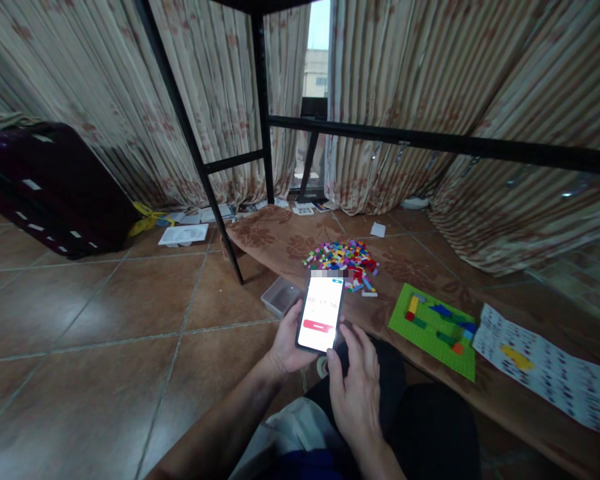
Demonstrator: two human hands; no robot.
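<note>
My left hand (286,347) grips a smartphone (320,313) from below and along its left side. The lit screen shows a timer reading about 00:17:56 above a red button. Beside the phone's lower right edge is my right hand (356,390), its fingers loosely extended and thumb apart, holding nothing. Whether its fingertips touch the phone I cannot tell. Behind the phone, a heap of small colourful toy bricks (343,255) lies on a brown patterned cloth (275,233). A green baseplate (425,341) to the right carries several red, yellow, blue, green and orange bricks.
A printed sheet (570,387) with a yellow shape on it lies right of the baseplate. A clear plastic box (281,297) is left of the phone. Black metal frame bars (380,135) cross ahead. A dark suitcase (55,187) stands at left; patterned curtains (405,73) hang behind.
</note>
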